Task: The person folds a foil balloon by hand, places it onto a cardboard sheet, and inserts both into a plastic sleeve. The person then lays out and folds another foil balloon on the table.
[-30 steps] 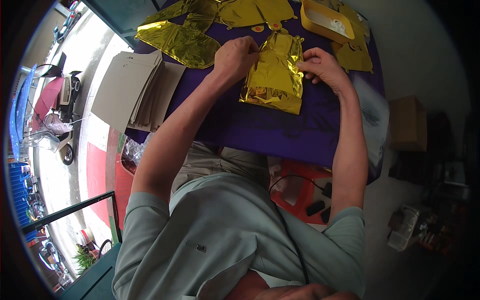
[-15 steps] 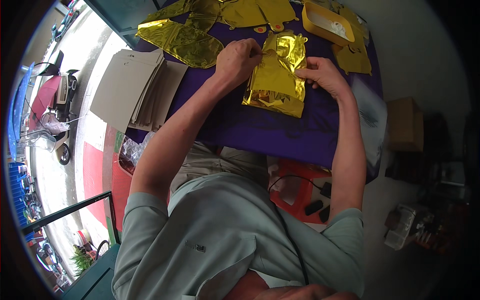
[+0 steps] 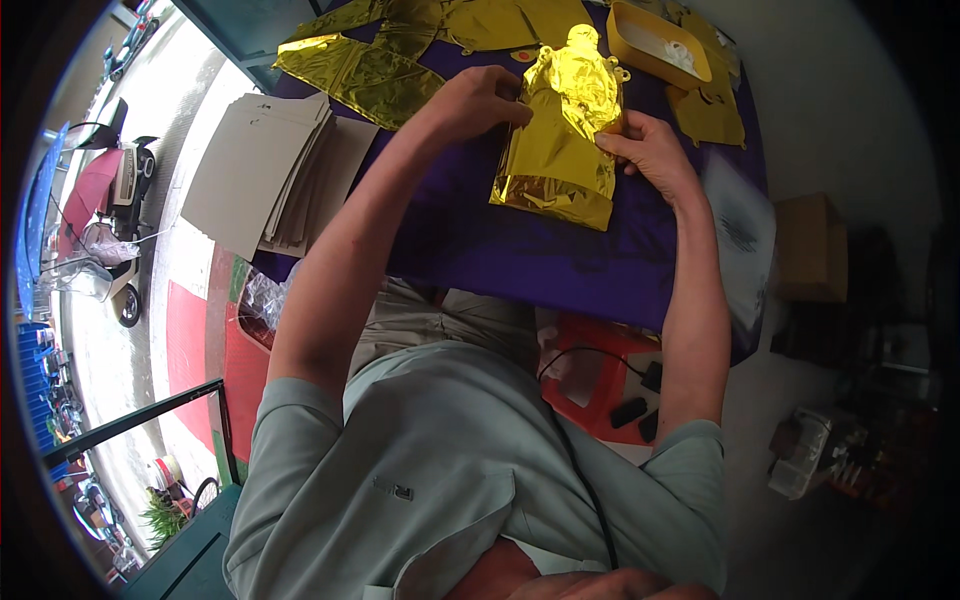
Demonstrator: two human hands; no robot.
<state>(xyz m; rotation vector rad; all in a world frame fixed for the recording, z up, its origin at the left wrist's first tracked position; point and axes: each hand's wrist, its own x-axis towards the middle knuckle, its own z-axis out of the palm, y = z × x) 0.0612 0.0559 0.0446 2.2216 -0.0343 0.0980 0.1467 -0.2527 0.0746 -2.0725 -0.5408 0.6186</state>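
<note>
On the purple-covered table, a shiny gold foil piece (image 3: 560,140), like a flat, uninflated foil balloon, lies between my hands. Its crinkled far part has small ring tabs and a rounded end. The nearer part is a smooth flat rectangle with a creased band along its near edge. My left hand (image 3: 487,100) is closed at the left edge of the foil, its fingertips partly hidden. On the opposite edge, my right hand (image 3: 650,150) pinches the foil, thumb on top and the other fingers curled beside and beneath it.
A stack of grey cardboard sheets (image 3: 255,175) sits at the table's left. More gold foil pieces (image 3: 375,85) lie along the far side. A yellow tub (image 3: 655,45) with white items stands far right, near a clear plastic bag (image 3: 738,235). A cardboard box (image 3: 808,245) is beyond the table.
The far part of the foil has opened out away from me, so its rounded end now shows. My left hand has shifted slightly left and away; my right stays at the right edge.
</note>
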